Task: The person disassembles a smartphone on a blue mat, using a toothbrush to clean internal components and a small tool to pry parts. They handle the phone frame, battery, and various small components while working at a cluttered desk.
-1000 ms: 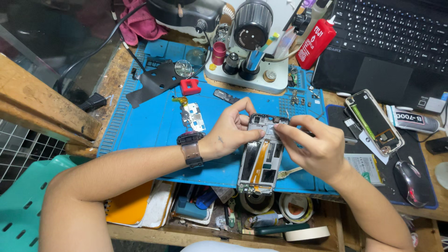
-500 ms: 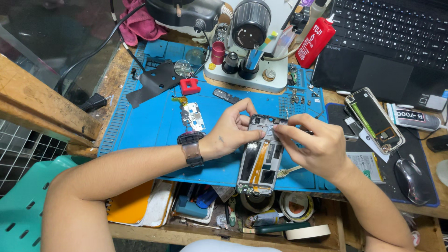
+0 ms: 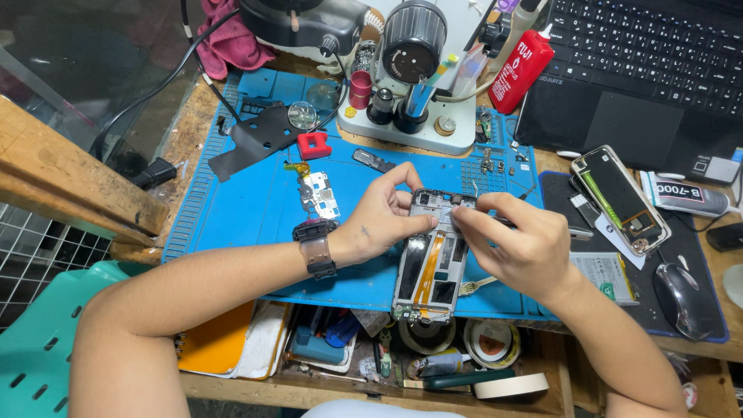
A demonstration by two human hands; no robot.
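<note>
An opened phone frame (image 3: 430, 267) with an orange flex cable lies on the blue work mat (image 3: 255, 209) in front of me. My left hand (image 3: 383, 217), with a dark watch on its wrist, grips the frame's upper left edge. My right hand (image 3: 518, 244) pinches a thin tool at the frame's top edge, fingertips on the upper part. The tool's tip is hidden by my fingers.
A small circuit board (image 3: 319, 193), a red block (image 3: 313, 144) and a black cover plate (image 3: 259, 139) lie on the mat. A microscope base (image 3: 410, 116) stands behind. To the right are another opened phone (image 3: 619, 197), a laptop (image 3: 650, 70), a mouse (image 3: 683, 298) and a red bottle (image 3: 522, 70).
Both hands stay on the top of the phone frame; the fingers shifted only slightly.
</note>
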